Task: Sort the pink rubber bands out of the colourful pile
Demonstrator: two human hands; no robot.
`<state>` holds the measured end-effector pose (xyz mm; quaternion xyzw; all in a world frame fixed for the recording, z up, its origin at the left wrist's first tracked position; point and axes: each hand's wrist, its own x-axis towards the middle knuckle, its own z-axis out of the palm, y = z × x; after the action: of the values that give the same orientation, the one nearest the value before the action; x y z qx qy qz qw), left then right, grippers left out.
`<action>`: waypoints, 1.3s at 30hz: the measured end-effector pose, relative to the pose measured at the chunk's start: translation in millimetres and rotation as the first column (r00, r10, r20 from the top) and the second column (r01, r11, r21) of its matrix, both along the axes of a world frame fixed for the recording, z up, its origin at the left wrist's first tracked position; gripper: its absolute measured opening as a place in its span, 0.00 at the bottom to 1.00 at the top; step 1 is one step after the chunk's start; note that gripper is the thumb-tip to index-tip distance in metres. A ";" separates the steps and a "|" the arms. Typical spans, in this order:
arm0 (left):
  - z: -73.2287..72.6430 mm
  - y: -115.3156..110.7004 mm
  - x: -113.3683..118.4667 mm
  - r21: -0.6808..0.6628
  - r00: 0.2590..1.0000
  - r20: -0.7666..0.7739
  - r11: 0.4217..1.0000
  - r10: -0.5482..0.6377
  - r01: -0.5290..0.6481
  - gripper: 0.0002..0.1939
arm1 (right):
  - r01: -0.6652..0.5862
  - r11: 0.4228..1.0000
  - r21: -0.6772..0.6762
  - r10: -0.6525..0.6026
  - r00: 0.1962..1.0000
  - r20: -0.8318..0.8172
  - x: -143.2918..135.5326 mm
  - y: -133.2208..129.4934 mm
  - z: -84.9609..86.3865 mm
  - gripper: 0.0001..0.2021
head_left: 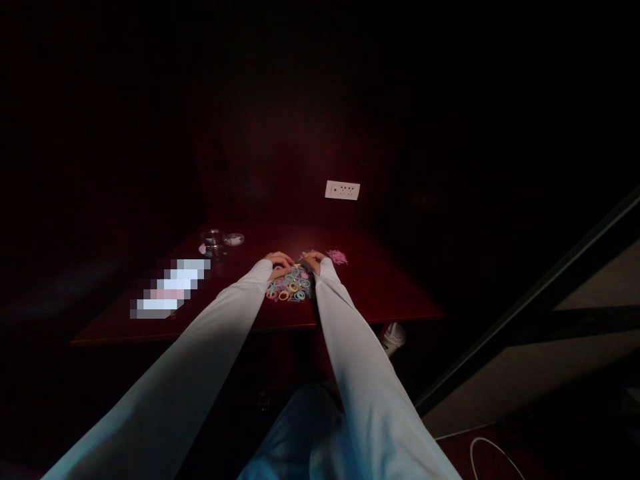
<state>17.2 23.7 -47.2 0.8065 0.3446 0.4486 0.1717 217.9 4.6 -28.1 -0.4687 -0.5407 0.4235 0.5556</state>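
Note:
A pile of hair ties [287, 291] in yellow, green, pink, purple and clear tones lies near the table's front edge. At the pile's far left side, my left hand [279, 261] is closed, with thumb and fingers bent inward. My right hand [314, 261] is closed too, at the far right side of the same pile. Both hands face each other a short way apart, and a yellow bit shows between them. What either hand pinches is too small to make out. A separate heap of pink hair ties [338, 257] lies just beyond my right hand.
The dark red table [380, 293] meets a wall with a white socket plate [343, 191]. A clear jar [213, 240] and a clear round lid [234, 239] stand at the back left. A bright, pixelated patch covers the left side. Something white and rounded [394, 338] shows below the right edge.

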 end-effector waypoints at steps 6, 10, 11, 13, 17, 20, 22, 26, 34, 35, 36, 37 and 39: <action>-0.2 2.3 1.3 -0.004 1.000 0.020 1.000 0.009 -0.009 0.15 | 0.031 0.999 0.007 -0.031 0.999 -0.007 14.4 2.6 6.0 0.20; -0.1 1.7 3.3 0.011 0.999 0.027 0.999 0.037 -0.037 0.13 | -0.069 0.997 0.031 0.068 0.997 0.043 5.8 0.1 4.7 0.21; 0.3 1.6 3.2 0.013 0.999 0.031 0.999 0.045 -0.045 0.13 | -0.113 0.993 0.033 0.111 0.992 0.058 3.1 -0.5 3.7 0.21; 1.4 1.5 1.6 0.002 0.999 0.015 0.999 0.032 -0.032 0.11 | -0.178 0.984 0.020 0.176 0.982 0.073 -1.0 -1.4 1.7 0.23; 2.9 1.7 -3.8 -0.020 0.999 -0.027 1.000 -0.017 0.016 0.11 | -0.208 0.978 -0.017 0.208 0.976 0.061 -2.9 -2.6 0.1 0.24; 0.1 3.6 -4.7 -0.006 1.000 -0.008 1.000 -0.023 0.023 0.13 | -0.218 0.976 -0.024 0.219 0.975 0.046 -2.3 -3.0 0.4 0.25; -3.0 5.9 -3.1 0.009 1.000 0.021 1.000 -0.014 0.014 0.16 | -0.227 0.974 -0.027 0.228 0.973 0.036 -2.6 -2.7 0.2 0.25; -6.8 9.9 -0.4 0.040 0.997 0.082 0.999 0.014 -0.017 0.18 | -0.213 0.977 -0.025 0.214 0.977 0.025 -3.6 -1.4 -1.4 0.23; -8.4 13.0 -1.5 0.031 0.995 0.102 0.999 -0.023 0.020 0.20 | -0.189 0.980 -0.060 0.191 0.982 0.015 -4.6 -0.3 -2.8 0.22; -9.1 13.5 -1.1 0.035 0.994 0.109 0.999 -0.029 0.026 0.22 | -0.183 0.981 -0.066 0.185 0.983 0.016 -4.7 -0.6 -2.6 0.22; -9.6 13.8 -0.6 0.041 0.993 0.116 0.999 -0.037 0.032 0.23 | -0.181 0.981 -0.068 0.182 0.983 0.017 -4.8 -1.0 -2.2 0.21; -9.9 13.8 -0.2 0.049 0.991 0.124 0.998 -0.042 0.036 0.25 | -0.182 0.981 -0.068 0.184 0.983 0.019 -4.7 -1.5 -1.7 0.21; -9.5 12.9 0.6 0.051 0.990 0.130 0.998 -0.052 0.046 0.27 | -0.185 0.981 -0.061 0.187 0.982 0.018 -4.6 -2.7 -0.5 0.20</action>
<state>17.8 36.6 -56.8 0.7874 0.3020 0.5044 0.1854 213.3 1.9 -28.6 -0.4372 -0.5757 0.4839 0.4932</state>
